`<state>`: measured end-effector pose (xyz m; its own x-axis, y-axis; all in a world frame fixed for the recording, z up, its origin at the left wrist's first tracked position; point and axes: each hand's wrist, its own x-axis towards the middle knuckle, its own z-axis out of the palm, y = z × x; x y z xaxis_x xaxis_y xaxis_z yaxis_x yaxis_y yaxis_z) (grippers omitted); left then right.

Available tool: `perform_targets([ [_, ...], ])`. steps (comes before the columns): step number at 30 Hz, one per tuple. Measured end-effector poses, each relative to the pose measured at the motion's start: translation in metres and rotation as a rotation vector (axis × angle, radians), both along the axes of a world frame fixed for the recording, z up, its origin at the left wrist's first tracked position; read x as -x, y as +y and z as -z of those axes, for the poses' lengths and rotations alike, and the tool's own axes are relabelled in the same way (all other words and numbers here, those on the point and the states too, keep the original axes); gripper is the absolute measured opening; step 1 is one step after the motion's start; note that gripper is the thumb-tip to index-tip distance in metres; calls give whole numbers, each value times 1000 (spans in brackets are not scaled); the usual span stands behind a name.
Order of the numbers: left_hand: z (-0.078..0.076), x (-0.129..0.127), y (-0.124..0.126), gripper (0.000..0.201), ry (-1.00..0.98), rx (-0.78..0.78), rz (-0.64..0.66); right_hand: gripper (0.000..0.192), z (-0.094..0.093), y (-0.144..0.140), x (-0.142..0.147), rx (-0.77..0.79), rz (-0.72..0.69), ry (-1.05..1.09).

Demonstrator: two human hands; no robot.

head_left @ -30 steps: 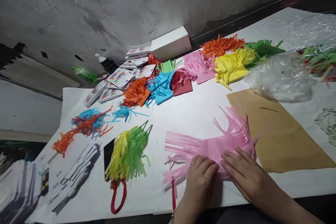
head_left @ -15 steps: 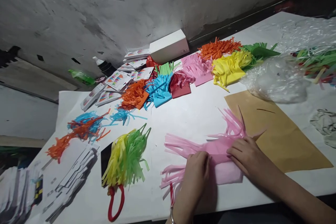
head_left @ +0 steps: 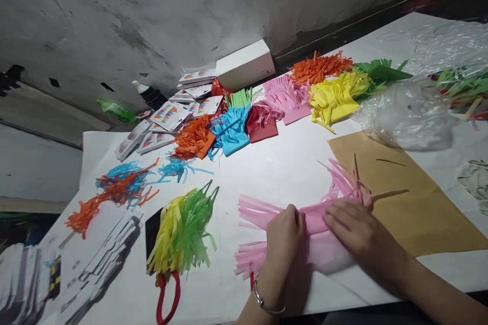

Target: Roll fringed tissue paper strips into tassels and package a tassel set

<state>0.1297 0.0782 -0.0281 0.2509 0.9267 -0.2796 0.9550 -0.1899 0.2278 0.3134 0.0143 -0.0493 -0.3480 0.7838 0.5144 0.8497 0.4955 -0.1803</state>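
Note:
A pink tissue paper sheet with fringed ends [head_left: 263,208] lies on the white-covered table in front of me, its middle folded into a band. My left hand [head_left: 284,236] is closed on the left part of this band, fingertips curled at the fold. Across the band's right part my right hand [head_left: 356,226] lies with its fingers stretched flat, pressing the paper. Its thumb is hidden. More pink fringe [head_left: 341,180] spreads out beyond the right hand. A red strip shows beside my left wrist, which wears a silver bangle [head_left: 263,299].
A yellow and green tassel [head_left: 183,233] with a red cord loop lies left. Brown paper [head_left: 412,203] is at right, under clear plastic wrap [head_left: 404,117]. Coloured fringe bundles [head_left: 234,132], printed packets [head_left: 168,117] and a white box [head_left: 246,66] line the back. White card stacks [head_left: 102,259] stand left.
My right hand has flattened and slid slightly left over the pink tissue paper. My left hand has moved slightly up the fold, still gripping. The pink fringe at right has shifted.

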Motion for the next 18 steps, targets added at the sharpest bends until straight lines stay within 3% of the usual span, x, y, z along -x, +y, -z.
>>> perform_targets([
  [2,1,1,-1,18,-11,-8,5,34,2,-2,3,4,-119,-8],
  [6,3,8,-11,11,-71,-76,35,31,8,-3,6,81,-109,-25],
  [9,9,16,-23,39,-199,-348,223,31,10,-4,5,104,-102,-8],
  [11,14,21,-30,34,-261,-474,385,30,11,-6,4,120,-90,13],
  [14,19,23,-35,17,-283,-411,494,24,13,-6,7,129,-3,37],
  [18,19,23,-36,13,-291,-325,489,31,19,-1,0,132,232,4],
])
